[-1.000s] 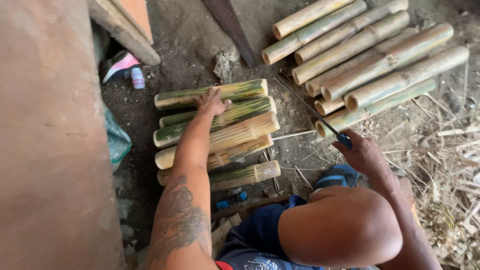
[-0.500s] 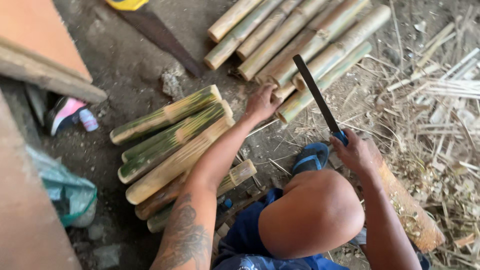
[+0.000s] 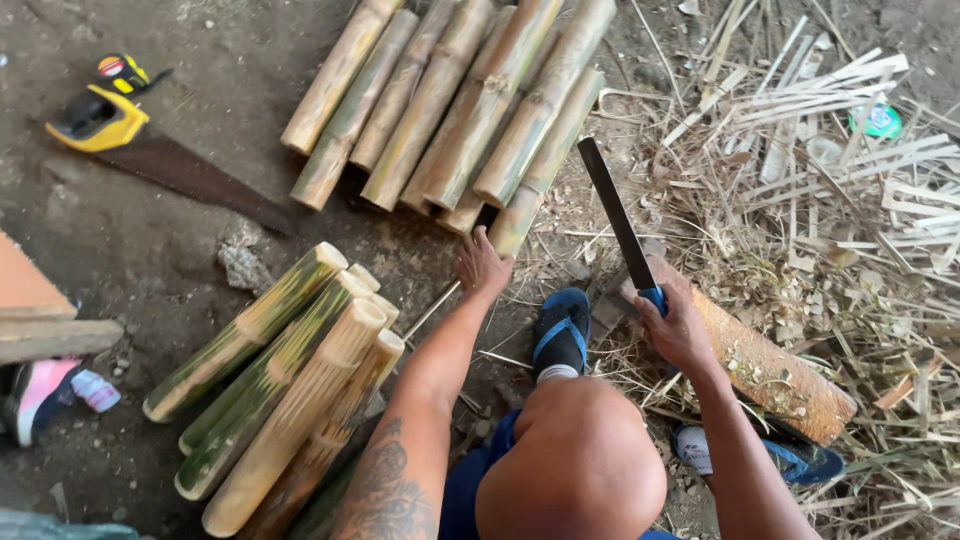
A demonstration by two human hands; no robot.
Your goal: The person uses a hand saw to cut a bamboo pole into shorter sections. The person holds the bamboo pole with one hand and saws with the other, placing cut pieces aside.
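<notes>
- Bare earth floor [image 3: 150, 260] is seen across the left and middle of the view, with a wide litter of dry bamboo strips and shavings [image 3: 830, 170] spread over the right side.
- Pale, dried bamboo lengths [image 3: 450, 100] are laid side by side in a stack at the top centre, slanting down to the left.
- Greener, partly peeled bamboo lengths [image 3: 280, 390] are piled in a second stack at the lower left, just beside the person's left forearm.
- A flat wooden block [image 3: 770, 370], chipped on its top face, is laid on the ground under the right wrist, between two blue sandals [image 3: 560, 335].
- A handsaw [image 3: 160, 150] with a yellow and black handle is left on the floor at the upper left, well apart from both hands.
- A long dark blade [image 3: 615, 215] with a blue grip is held upright-slanted, its tip near the pale stack.
- The right hand [image 3: 675, 325] is closed tightly round the blue grip of the blade.
- The left hand [image 3: 482, 265] is stretched forward with fingers spread and nothing held, its fingertips at the near ends of the pale stack; whether they touch cannot be told.
</notes>
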